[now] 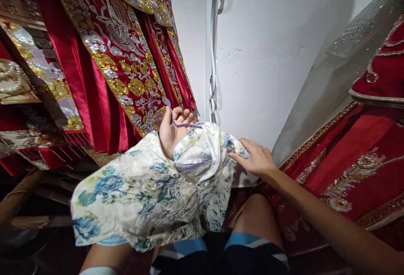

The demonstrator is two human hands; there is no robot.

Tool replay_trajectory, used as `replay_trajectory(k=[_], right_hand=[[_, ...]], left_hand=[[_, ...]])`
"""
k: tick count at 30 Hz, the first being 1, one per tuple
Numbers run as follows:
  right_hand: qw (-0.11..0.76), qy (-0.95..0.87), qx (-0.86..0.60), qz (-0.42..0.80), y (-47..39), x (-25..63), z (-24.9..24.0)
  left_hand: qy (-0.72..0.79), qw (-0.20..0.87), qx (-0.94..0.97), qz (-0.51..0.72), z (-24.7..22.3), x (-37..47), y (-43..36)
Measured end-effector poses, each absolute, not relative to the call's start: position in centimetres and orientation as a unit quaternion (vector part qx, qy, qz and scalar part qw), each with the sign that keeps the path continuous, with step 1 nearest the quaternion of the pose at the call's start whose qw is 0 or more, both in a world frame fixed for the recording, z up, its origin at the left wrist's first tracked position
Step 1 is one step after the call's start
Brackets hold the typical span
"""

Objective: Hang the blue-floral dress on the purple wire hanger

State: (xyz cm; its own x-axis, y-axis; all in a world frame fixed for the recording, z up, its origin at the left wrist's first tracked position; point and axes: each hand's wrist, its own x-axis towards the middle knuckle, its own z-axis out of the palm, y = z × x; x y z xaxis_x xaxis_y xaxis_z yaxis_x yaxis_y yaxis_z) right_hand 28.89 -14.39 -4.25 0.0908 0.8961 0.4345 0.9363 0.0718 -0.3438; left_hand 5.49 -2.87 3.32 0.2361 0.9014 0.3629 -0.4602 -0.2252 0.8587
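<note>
A white garment (139,186) with blue and green flowers is draped over my left forearm and hangs above my lap. My left hand (178,127) pokes out through its white-edged opening, palm up, fingers loosely curled and apart. A thin purple cord (189,125) passes by the thumb and across this palm, not visibly gripped. Another stretch of purple cord lies lower, across the opening. On the right side of the opening, my right hand (255,157) pinches the cloth between thumb and fingers. Folds hide part of my left wrist and the forearm.
Red costumes with gold and silver embroidery (135,73) hang at the left. A beaded red garment (356,165) hangs at the right beside a clear plastic cover (328,60). Ahead is a white wall (259,73) with a white strap (213,56). Wooden poles (22,186) stand low left.
</note>
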Motion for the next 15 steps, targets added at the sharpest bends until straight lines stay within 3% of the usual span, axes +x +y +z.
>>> replay_trajectory(k=[10,15], right_hand=[[0.345,-0.780,-0.506,-0.127,-15.5,24.2,-5.0],[0.290,-0.826,-0.460,-0.149,-15.8,24.1,-4.4]], left_hand=[[0.137,0.676,0.535,0.488,2.6,9.9,-7.7],[0.139,0.644,0.549,0.515,2.8,10.3,-7.8]])
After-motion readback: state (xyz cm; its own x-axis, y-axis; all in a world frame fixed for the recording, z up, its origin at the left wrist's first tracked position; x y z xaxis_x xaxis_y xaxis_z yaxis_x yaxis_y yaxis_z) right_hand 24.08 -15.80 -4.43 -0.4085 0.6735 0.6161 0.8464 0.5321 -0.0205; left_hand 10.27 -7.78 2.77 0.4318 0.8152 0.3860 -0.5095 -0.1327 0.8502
